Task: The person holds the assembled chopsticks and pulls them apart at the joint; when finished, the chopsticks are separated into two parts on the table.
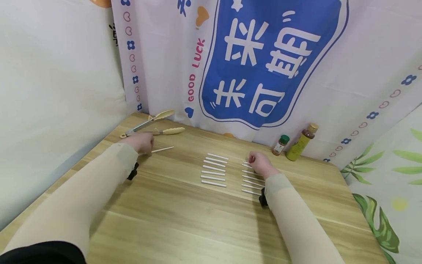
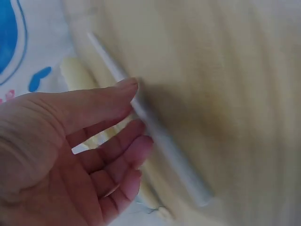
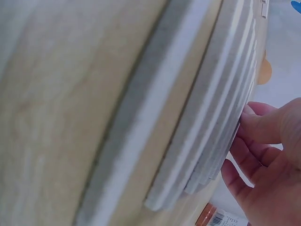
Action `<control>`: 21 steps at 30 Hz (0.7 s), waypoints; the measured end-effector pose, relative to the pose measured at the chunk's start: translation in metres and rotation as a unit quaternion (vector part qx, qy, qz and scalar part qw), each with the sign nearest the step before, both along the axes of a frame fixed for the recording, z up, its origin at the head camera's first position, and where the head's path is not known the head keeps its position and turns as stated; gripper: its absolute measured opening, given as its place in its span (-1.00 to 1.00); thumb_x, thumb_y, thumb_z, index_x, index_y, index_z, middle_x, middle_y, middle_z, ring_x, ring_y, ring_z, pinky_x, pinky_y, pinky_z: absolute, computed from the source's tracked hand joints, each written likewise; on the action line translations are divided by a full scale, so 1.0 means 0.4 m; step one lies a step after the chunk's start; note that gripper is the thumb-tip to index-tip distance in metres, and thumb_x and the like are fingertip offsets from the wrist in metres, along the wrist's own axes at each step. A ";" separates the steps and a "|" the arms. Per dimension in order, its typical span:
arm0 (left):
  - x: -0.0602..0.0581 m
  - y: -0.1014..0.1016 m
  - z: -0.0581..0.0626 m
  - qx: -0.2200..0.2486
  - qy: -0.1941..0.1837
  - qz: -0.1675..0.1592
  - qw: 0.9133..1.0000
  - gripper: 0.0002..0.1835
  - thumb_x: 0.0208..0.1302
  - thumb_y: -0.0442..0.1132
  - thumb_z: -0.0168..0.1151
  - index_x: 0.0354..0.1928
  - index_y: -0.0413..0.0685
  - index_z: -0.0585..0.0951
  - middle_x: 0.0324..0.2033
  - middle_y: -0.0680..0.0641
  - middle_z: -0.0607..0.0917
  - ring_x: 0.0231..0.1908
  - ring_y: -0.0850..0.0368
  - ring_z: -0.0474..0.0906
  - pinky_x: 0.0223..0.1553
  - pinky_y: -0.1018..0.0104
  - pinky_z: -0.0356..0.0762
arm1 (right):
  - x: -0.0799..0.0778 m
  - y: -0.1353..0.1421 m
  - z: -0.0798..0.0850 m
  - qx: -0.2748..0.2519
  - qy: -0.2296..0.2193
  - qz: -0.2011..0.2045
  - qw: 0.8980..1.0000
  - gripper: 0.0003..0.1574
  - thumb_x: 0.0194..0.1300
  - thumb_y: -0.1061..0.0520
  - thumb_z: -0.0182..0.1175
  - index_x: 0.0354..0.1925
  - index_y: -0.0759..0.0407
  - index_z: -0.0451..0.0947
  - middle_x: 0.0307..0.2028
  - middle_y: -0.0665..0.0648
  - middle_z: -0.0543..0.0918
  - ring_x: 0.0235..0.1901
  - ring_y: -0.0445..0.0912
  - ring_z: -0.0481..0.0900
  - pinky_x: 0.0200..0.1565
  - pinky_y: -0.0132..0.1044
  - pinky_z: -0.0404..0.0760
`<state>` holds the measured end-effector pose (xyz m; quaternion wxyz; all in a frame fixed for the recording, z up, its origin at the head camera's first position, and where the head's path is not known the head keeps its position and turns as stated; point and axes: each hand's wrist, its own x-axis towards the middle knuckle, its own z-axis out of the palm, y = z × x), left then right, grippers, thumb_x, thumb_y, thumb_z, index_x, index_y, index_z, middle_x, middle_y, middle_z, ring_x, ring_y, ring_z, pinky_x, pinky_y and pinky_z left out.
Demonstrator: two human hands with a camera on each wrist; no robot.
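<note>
My left hand is at the far left of the table, pinching a slim white stick between thumb and fingers. In the left wrist view the stick slants across, one end past the thumb and the other past the fingers. Beside this hand lie tongs with cream tips. My right hand is over the far end of the right column of white sticks. Its thumb and index finger pinch at the farthest stick, which they partly hide. The left column of white sticks lies spaced out between the hands.
A small green-capped bottle and a taller yellow-labelled bottle stand at the back right, just beyond my right hand. A printed cloth hangs along the table's back edge. Bare wood extends in front of the sticks.
</note>
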<state>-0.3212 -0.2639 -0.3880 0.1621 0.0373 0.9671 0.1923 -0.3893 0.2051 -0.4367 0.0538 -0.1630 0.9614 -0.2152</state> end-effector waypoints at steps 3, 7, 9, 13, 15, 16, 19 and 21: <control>0.006 -0.017 -0.023 0.001 -0.005 0.000 1.000 -0.89 0.18 -0.39 0.31 -0.31 -0.18 0.55 -0.38 -0.10 0.55 -0.37 0.01 0.45 -0.33 0.17 0.42 | 0.001 -0.003 0.002 -0.002 -0.006 -0.001 1.000 -0.82 0.18 0.46 0.18 -0.37 0.22 0.48 -0.37 0.18 0.54 -0.33 0.06 0.47 -0.26 -0.11 0.46; 0.011 -0.014 -0.027 0.004 0.012 -0.023 1.000 -0.91 0.16 -0.46 0.23 -0.40 -0.16 0.53 -0.46 -0.07 0.50 -0.44 0.05 0.40 -0.38 0.22 0.37 | 0.005 -0.003 0.003 -0.004 -0.011 -0.005 1.000 -0.81 0.17 0.47 0.18 -0.36 0.22 0.48 -0.36 0.18 0.53 -0.33 0.06 0.47 -0.26 -0.12 0.46; 0.012 -0.005 -0.025 0.007 0.021 -0.032 0.999 -0.89 0.15 -0.48 0.16 -0.44 -0.14 0.50 -0.49 -0.07 0.48 -0.47 0.06 0.38 -0.41 0.23 0.35 | 0.007 -0.003 0.003 -0.005 -0.013 -0.005 1.000 -0.82 0.17 0.47 0.18 -0.35 0.23 0.48 -0.36 0.20 0.54 -0.33 0.06 0.47 -0.26 -0.12 0.46; 0.015 0.035 -0.012 0.016 0.051 -0.045 0.998 -0.89 0.16 -0.47 0.09 -0.45 -0.13 0.48 -0.51 -0.06 0.49 -0.49 0.07 0.38 -0.45 0.24 0.35 | 0.009 -0.004 0.004 -0.004 -0.015 -0.005 1.000 -0.83 0.18 0.46 0.17 -0.34 0.24 0.48 -0.34 0.21 0.54 -0.33 0.06 0.47 -0.26 -0.11 0.46; 0.013 0.067 0.000 0.022 0.071 -0.060 0.995 -0.90 0.15 -0.47 0.08 -0.43 -0.14 0.48 -0.50 -0.06 0.49 -0.47 0.07 0.39 -0.44 0.23 0.36 | 0.010 -0.006 0.004 0.001 -0.016 -0.008 1.000 -0.84 0.20 0.45 0.18 -0.33 0.24 0.48 -0.34 0.20 0.54 -0.33 0.06 0.47 -0.26 -0.12 0.46; 0.011 0.087 0.008 0.027 0.080 -0.069 0.994 -0.91 0.13 -0.47 0.08 -0.42 -0.15 0.48 -0.49 -0.07 0.50 -0.47 0.06 0.39 -0.43 0.22 0.37 | 0.010 -0.006 0.005 0.004 -0.017 -0.008 1.000 -0.84 0.21 0.44 0.17 -0.33 0.24 0.48 -0.34 0.19 0.54 -0.33 0.06 0.46 -0.26 -0.12 0.45; 0.007 0.152 0.034 0.047 0.094 -0.093 0.990 -0.91 0.11 -0.48 0.10 -0.39 -0.16 0.49 -0.46 -0.07 0.51 -0.43 0.05 0.42 -0.38 0.20 0.41 | 0.007 -0.005 0.005 0.013 -0.014 -0.004 1.000 -0.85 0.23 0.43 0.17 -0.32 0.22 0.48 -0.36 0.17 0.53 -0.33 0.06 0.46 -0.26 -0.12 0.45; 0.008 0.200 0.051 0.063 0.097 -0.114 0.987 -0.92 0.15 -0.47 0.11 -0.38 -0.16 0.51 -0.46 -0.07 0.52 -0.41 0.05 0.43 -0.35 0.19 0.44 | 0.003 -0.001 0.005 0.013 -0.013 0.006 1.000 -0.86 0.23 0.42 0.17 -0.32 0.23 0.48 -0.36 0.17 0.52 -0.33 0.06 0.46 -0.26 -0.10 0.45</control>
